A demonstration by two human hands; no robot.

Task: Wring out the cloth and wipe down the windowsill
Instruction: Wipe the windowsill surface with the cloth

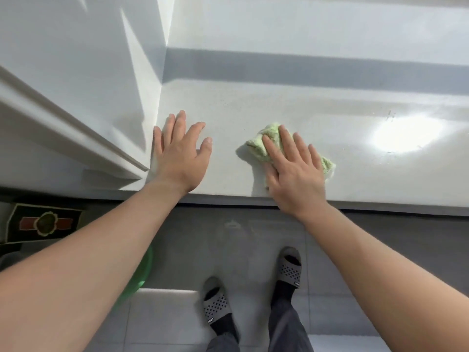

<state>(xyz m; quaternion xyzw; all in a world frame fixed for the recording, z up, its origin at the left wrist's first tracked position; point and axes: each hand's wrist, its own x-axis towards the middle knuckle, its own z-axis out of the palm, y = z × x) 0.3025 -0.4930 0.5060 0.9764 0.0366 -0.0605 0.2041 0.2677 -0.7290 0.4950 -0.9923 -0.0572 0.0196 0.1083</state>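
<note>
1. Head view, nearest first: below the windowsill's [253,102] front edge, two grey slippers [215,306] stand on the tiled floor [253,250]. A green basin [142,273] shows partly behind the left forearm.
2. On the windowsill, just past that front edge, the right hand [294,174] presses a bunched light-green cloth [264,141] down. Its fingers [284,138] lie straight on top, released rather than curled round it.
3. At the windowsill's left end, the left hand [179,148] rests palm-down beside the side wall [88,72], fingers spread and grasping nothing.
4. The cloth looks soft and light, probably damp, so it should crumple and slide easily. A flat palm over its middle suits wiping, and the corner poking out on the right suits lifting.
5. Farther along the windowsill, open surface runs rightward to a sun glare [406,133] and back to a shadow band. The side wall stops strokes leftward, and the front edge is a drop.
</note>
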